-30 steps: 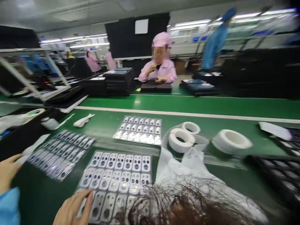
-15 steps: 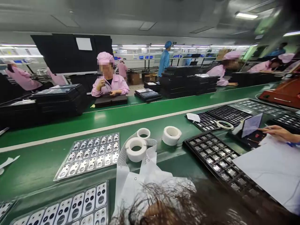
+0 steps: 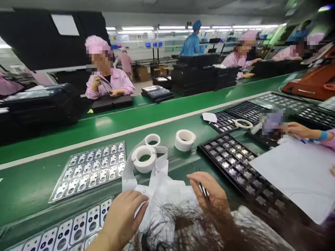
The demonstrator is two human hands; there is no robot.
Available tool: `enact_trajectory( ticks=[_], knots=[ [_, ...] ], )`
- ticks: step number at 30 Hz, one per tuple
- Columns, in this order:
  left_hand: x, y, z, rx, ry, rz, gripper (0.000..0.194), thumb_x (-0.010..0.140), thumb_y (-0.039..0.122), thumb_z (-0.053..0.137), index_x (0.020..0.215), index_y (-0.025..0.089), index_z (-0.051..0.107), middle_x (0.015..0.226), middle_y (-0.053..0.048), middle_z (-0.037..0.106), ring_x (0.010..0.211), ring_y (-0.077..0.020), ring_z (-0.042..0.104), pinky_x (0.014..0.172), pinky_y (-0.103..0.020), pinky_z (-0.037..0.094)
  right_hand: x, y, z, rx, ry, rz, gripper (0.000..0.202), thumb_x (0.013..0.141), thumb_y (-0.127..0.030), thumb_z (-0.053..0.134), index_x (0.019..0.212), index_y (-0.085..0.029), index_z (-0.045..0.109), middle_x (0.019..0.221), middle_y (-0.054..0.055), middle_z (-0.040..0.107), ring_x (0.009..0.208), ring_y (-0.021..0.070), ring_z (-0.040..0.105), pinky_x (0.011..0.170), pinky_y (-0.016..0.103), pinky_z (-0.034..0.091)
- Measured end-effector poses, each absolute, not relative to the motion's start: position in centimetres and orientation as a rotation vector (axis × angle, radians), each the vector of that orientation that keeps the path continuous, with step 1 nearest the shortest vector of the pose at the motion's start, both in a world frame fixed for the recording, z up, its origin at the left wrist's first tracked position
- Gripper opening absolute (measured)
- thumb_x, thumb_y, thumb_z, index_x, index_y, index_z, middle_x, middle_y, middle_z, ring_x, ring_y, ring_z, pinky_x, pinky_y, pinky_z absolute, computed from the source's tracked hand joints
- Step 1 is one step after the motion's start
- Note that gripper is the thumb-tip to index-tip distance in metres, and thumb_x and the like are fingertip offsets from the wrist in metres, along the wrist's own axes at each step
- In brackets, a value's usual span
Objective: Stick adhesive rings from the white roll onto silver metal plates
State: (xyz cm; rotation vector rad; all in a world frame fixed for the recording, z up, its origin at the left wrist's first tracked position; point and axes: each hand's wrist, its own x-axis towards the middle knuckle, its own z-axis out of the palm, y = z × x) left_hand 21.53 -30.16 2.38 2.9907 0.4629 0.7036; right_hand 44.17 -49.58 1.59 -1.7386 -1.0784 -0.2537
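Right hand (image 3: 209, 191) grips dark tweezers (image 3: 203, 191); left hand (image 3: 125, 214) meets the white backing strip (image 3: 170, 190), pinch unclear. That strip lies between them on a green workbench (image 3: 28, 184) in a strip-lit workshop (image 3: 167, 18), beside tape rolls (image 3: 143, 168) and lens-plate sheets (image 3: 94, 170); hair (image 3: 199, 228) hides its near end.

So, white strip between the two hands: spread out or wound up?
Spread out: the white strip lies loose from beside the front roll down between left hand and right hand. Hair hides its near end.
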Motion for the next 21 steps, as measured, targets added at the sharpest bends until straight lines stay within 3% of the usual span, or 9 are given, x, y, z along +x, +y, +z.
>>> enact_trajectory(
  ticks=[7,14,17,21],
  knots=[
    [22.7,-31.5,-0.3,2.793,0.365,0.392,0.029,0.101,0.021,0.047,0.093,0.031,0.073,0.086,-0.001,0.078,0.08,-0.0257,0.073,0.071,-0.039,0.054,44.6,-56.0,-0.4,-2.047,-0.995,-0.131,0.015,0.11,-0.036,0.058,0.117,-0.037,0.07,0.11,-0.002,0.075,0.1,0.0208,0.073,0.09,0.039,0.06],
    [24.9,-35.5,-1.0,2.576,0.45,0.236,0.016,0.091,0.023,0.058,0.084,0.031,0.071,0.08,0.002,0.075,0.081,-0.0241,0.069,0.072,-0.034,0.048,42.9,-57.2,-3.6,-2.201,-0.984,-0.098,0.036,0.11,-0.052,0.051,0.137,-0.031,0.061,0.092,-0.001,0.071,0.078,0.0256,0.072,0.068,0.044,0.064],
    [25.0,-36.8,-1.2,2.547,0.487,0.195,0.012,0.085,0.022,0.064,0.086,0.03,0.072,0.082,0.002,0.075,0.082,-0.0235,0.069,0.073,-0.033,0.05,42.3,-56.6,-4.1,-2.172,-1.01,-0.124,0.032,0.11,-0.049,0.051,0.136,-0.031,0.06,0.098,0.001,0.072,0.084,0.0255,0.073,0.073,0.044,0.065],
    [26.4,-38.4,-1.0,2.508,0.617,0.166,0.022,0.083,0.02,0.069,0.104,0.026,0.073,0.09,-0.001,0.075,0.081,-0.0243,0.07,0.074,-0.035,0.052,42.6,-55.8,-3.5,-2.095,-1.059,-0.136,0.02,0.111,-0.04,0.053,0.127,-0.035,0.064,0.114,0.003,0.072,0.099,0.024,0.071,0.086,0.045,0.065]
  ],
)
